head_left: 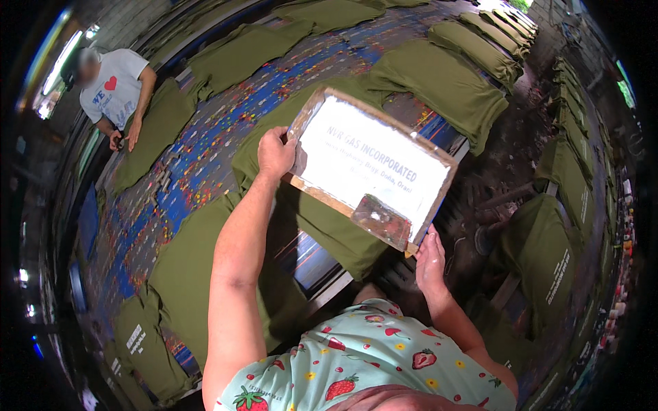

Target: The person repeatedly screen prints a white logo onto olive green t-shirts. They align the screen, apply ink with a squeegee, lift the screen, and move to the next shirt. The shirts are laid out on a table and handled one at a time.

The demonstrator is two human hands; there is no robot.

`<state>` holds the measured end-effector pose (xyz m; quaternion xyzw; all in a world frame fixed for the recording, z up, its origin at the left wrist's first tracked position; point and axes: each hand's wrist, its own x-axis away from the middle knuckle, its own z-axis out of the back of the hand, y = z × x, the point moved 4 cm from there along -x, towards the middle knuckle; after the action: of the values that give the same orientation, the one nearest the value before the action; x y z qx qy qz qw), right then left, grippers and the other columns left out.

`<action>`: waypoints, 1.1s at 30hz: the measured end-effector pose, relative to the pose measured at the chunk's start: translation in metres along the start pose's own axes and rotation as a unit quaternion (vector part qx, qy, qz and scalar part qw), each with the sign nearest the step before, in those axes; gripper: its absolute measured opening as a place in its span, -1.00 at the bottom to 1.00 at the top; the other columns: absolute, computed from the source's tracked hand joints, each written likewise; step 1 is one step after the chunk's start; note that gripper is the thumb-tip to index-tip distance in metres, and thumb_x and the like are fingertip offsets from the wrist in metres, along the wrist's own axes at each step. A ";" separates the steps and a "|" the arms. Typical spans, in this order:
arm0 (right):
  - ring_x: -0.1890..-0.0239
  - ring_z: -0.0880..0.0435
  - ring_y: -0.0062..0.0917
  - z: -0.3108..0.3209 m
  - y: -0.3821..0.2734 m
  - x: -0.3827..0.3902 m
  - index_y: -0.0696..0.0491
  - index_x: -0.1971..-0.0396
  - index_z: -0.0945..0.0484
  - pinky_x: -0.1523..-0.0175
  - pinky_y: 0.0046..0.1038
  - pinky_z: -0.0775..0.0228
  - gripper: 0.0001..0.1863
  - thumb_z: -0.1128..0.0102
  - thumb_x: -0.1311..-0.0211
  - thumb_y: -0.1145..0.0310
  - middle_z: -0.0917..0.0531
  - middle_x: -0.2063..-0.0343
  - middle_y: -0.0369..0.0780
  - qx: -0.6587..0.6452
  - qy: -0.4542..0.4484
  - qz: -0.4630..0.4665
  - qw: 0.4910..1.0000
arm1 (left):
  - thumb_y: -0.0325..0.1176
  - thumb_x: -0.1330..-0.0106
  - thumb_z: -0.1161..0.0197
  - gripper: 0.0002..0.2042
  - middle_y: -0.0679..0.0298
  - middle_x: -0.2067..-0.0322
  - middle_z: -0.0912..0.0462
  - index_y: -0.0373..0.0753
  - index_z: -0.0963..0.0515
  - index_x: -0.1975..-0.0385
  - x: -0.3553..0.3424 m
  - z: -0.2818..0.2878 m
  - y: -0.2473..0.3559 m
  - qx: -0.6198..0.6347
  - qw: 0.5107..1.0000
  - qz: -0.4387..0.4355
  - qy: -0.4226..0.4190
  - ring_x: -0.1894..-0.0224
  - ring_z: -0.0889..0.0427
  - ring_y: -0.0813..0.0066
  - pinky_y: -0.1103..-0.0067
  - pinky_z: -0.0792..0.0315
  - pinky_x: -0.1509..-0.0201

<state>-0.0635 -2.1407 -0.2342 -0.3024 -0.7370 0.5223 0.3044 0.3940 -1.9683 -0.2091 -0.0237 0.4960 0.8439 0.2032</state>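
A wooden-framed printing screen point(363, 161) with a bright white mesh and faint lettering is held up in front of me, tilted. My left hand point(276, 152) is closed around its left end, thumb on the frame. My right hand point(430, 262) grips the lower right corner, its fingers partly hidden behind the frame. A brown, stained patch point(381, 220) shows on the mesh near the lower edge. Below the screen an olive green shirt point(329, 222) lies on the long table, partly covered by the frame.
The paint-spotted blue table point(205, 140) holds several olive shirts point(185, 267) laid flat. Across it a person point(116, 96) in a white shirt leans over one shirt, holding a small dark object. On the right, printed olive shirts point(548, 253) lie along another table beyond a dark aisle.
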 end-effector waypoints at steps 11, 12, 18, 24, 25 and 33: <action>-0.36 -0.54 -0.26 0.021 -0.012 0.039 0.14 -0.42 -0.45 -0.45 -0.09 -0.41 -0.27 0.01 -0.67 -0.22 -0.57 -0.34 -0.12 -0.153 0.120 0.038 0.980 | -0.39 -0.19 -0.48 -0.61 0.02 0.10 -0.65 -0.36 -0.69 -0.02 0.214 0.156 -0.001 0.189 0.979 -0.042 0.065 0.08 -0.68 0.14 0.34 -0.59 -0.04; -0.36 -0.54 -0.26 0.018 -0.004 0.036 0.15 -0.43 -0.44 -0.46 -0.10 -0.40 -0.25 0.03 -0.67 -0.24 -0.56 -0.35 -0.11 -0.125 0.101 0.027 0.987 | -0.38 -0.19 -0.49 -0.56 0.01 0.06 -0.63 -0.37 -0.68 -0.09 0.234 0.161 -0.012 0.191 0.979 -0.017 0.073 0.06 -0.67 0.15 0.36 -0.58 -0.06; -0.36 -0.54 -0.27 -0.038 0.025 0.111 0.18 -0.50 -0.37 -0.47 -0.17 -0.40 -0.22 0.15 -0.72 -0.24 -0.55 -0.36 -0.07 -0.048 0.020 0.010 0.999 | -0.58 -0.24 -0.48 -0.39 0.15 -0.12 -0.63 -0.49 -0.55 -0.35 0.374 0.237 -0.093 0.371 0.917 0.085 0.120 -0.08 -0.66 0.49 0.53 -0.59 -0.18; -0.35 -0.57 -0.36 -0.133 0.072 0.143 0.27 -0.43 -0.50 -0.51 -0.26 -0.34 -0.33 0.20 -0.80 -0.03 -0.59 -0.34 -0.10 0.087 -0.096 0.007 0.992 | -0.69 -0.21 -0.43 -0.33 0.05 -0.23 -0.63 -0.61 -0.46 -0.39 0.466 0.318 -0.178 0.353 0.894 0.185 0.206 -0.23 -0.67 0.38 0.48 -0.54 -0.38; -0.35 -0.57 -0.39 -0.149 0.078 0.146 0.28 -0.42 -0.51 -0.51 -0.29 -0.33 -0.37 0.19 -0.80 0.02 -0.60 -0.34 -0.11 0.111 -0.128 0.016 0.986 | -0.70 -0.20 -0.42 -0.33 0.01 -0.25 -0.64 -0.61 -0.46 -0.39 0.479 0.330 -0.189 0.353 0.886 0.204 0.220 -0.24 -0.66 0.37 0.48 -0.53 -0.38; -0.36 -0.54 -0.43 -0.233 0.123 0.141 0.31 -0.44 -0.47 -0.51 -0.37 -0.28 -0.37 0.09 -0.77 0.05 -0.58 -0.36 -0.10 0.162 -0.286 -0.050 0.943 | -0.83 -0.19 -0.29 -0.30 -0.01 -0.28 -0.65 -0.62 -0.39 -0.44 0.523 0.374 -0.243 0.386 0.838 0.256 0.289 -0.20 -0.71 0.37 0.53 -0.57 -0.30</action>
<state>0.0411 -1.8629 -0.2703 -0.0492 -0.7129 0.6830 0.1515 0.0639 -1.3811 -0.3467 -0.0585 0.8061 0.5607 -0.1801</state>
